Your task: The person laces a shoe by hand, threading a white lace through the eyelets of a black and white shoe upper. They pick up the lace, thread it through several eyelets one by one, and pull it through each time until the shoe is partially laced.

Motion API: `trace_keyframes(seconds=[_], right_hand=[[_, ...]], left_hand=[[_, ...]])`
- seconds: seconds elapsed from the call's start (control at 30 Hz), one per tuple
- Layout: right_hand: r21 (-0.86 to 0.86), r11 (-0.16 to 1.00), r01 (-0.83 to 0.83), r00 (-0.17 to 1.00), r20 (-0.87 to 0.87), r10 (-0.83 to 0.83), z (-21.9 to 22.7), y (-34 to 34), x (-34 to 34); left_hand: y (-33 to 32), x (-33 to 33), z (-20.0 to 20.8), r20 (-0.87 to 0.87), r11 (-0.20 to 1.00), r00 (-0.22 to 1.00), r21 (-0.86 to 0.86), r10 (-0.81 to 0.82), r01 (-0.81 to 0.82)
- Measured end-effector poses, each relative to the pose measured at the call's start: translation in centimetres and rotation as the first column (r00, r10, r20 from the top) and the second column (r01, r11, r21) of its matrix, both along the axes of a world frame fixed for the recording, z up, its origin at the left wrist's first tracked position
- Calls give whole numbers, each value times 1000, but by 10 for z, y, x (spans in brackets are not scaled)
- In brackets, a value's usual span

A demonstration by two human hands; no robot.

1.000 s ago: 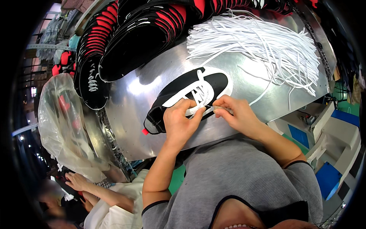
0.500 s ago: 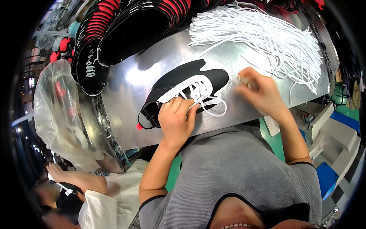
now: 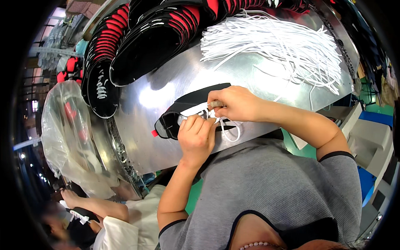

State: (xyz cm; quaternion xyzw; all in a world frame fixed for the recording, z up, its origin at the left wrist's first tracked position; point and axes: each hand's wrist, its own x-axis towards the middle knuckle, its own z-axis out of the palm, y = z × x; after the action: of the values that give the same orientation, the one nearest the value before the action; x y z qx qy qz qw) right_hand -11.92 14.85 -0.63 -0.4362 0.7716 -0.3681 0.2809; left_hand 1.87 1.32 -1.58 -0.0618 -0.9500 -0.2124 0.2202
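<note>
A black shoe upper (image 3: 198, 96) with a white lacing panel and a small red heel tab lies on the metal table in front of me. My left hand (image 3: 196, 135) is closed on its near side, fingers curled at the lacing edge. My right hand (image 3: 238, 104) reaches across the upper, its fingers pinched at the white shoelace (image 3: 233, 133) by the eyelets. A greyish-brown band or small piece shows at the right fingertips; its kind is unclear. The lace hangs in a loop on the near side. My right hand covers much of the toe.
A bundle of white shoelaces (image 3: 275, 48) lies at the far right of the metal table (image 3: 137, 143). Nested black and red uppers (image 3: 154, 46) stand at the far left. A clear plastic bag (image 3: 66, 133) hangs by the left edge. Another person's arm (image 3: 100, 207) shows at lower left.
My right hand has come left from beside the toe onto the lacing panel and closed there. My left hand stays on the upper. The view has shifted slightly.
</note>
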Motion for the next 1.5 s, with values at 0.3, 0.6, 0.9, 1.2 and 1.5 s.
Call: trace_keyframes(seconds=[0.3,0.6,0.9,1.2,1.5], right_hand=[[-613,730,302,936,47,-348,85,63,-92],[-252,905,343,780,613,-125,-9,16,-10],[-329,886,326,917,339,-212,-24,-11,-6],[-248,943,220,965,199,-172,-12,20,-6],[-127,983,133,981,159,-112,-6,21,-11]], left_hand=[[-2,3,3,113,999,994,47,-15,10],[-4,-11,23,473,650,873,629,116,-427],[2,-24,-2,335,797,833,282,439,-534],[4,-24,-8,335,721,833,421,441,-551],[3,-22,-9,331,698,846,478,418,-532]])
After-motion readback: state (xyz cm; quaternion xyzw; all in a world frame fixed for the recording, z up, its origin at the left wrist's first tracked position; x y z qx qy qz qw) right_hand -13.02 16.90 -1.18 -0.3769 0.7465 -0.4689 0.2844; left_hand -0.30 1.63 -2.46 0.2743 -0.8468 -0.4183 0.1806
